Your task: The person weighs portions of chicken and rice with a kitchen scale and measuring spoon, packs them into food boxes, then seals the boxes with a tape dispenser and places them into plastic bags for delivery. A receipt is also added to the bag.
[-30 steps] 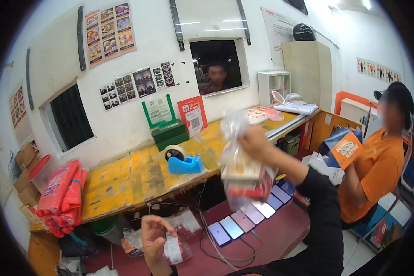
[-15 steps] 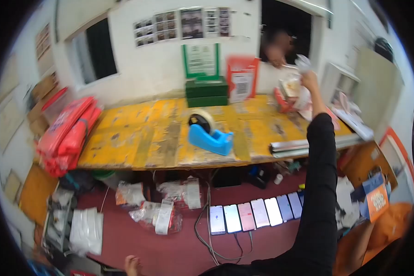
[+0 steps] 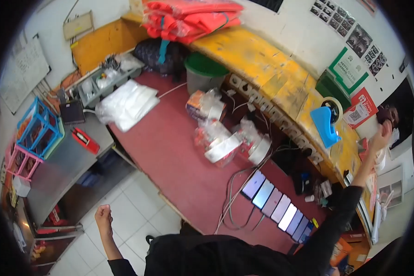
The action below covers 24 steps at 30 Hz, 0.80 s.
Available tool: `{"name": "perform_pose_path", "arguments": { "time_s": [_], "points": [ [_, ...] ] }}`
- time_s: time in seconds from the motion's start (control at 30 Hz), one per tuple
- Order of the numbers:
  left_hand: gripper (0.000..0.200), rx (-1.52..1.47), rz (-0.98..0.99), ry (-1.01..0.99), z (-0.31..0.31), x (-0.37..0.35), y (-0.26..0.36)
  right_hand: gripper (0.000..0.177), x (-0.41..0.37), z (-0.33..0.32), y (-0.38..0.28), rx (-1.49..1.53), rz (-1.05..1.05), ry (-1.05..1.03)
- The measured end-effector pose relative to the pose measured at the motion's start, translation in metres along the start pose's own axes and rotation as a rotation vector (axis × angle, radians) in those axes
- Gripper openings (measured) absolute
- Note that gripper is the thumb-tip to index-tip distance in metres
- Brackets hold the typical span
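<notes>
My right hand reaches over the far right end of the yellow counter to the window opening. Its fingers look drawn together, and what they hold, if anything, is too small to make out. White plastic and a bit of red packaging show beside that wrist. A person is behind the window, partly hidden by my hand. My left hand hangs out to the left above the tiled floor, fingers curled in with nothing visible in them.
On the maroon desk lie a row of lit phones with cables, several bagged packets and white plastic bags. A blue tape dispenser and red bags rest on the yellow counter. A steel table stands left.
The view has swung left and tilted, bringing the steel table and floor into sight. My right hand was gripping a plastic bag at the window. My left hand has moved out over the floor.
</notes>
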<state>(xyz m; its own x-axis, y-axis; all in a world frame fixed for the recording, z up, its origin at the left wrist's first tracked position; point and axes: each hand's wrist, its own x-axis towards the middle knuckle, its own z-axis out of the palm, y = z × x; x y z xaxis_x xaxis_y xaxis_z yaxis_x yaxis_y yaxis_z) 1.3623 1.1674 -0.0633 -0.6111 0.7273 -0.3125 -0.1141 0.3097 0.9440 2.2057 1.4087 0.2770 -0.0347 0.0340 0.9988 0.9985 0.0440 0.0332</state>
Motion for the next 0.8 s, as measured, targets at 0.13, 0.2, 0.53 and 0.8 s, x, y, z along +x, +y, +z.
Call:
{"name": "perform_pose_path", "arguments": {
  "time_s": [0.13,0.2,0.53,0.8],
  "points": [
    [0.037,0.110,-0.136,0.193,-0.037,-0.021,-0.046,0.006,-0.138,-0.007,-0.369,0.713,0.060,-0.363],
    [0.036,0.739,0.608,0.365,-0.063,-0.040,-0.098,0.009,-0.231,-0.057,-0.544,1.079,0.084,-0.843],
    [0.036,0.838,0.385,0.780,-0.314,-0.249,-0.081,0.034,-0.388,-0.494,-0.951,1.201,0.050,-4.117],
    [0.060,0.816,0.435,0.551,-0.483,-0.238,-0.156,0.051,-0.325,-0.586,-1.122,0.938,0.823,-4.149]
  ]
}}
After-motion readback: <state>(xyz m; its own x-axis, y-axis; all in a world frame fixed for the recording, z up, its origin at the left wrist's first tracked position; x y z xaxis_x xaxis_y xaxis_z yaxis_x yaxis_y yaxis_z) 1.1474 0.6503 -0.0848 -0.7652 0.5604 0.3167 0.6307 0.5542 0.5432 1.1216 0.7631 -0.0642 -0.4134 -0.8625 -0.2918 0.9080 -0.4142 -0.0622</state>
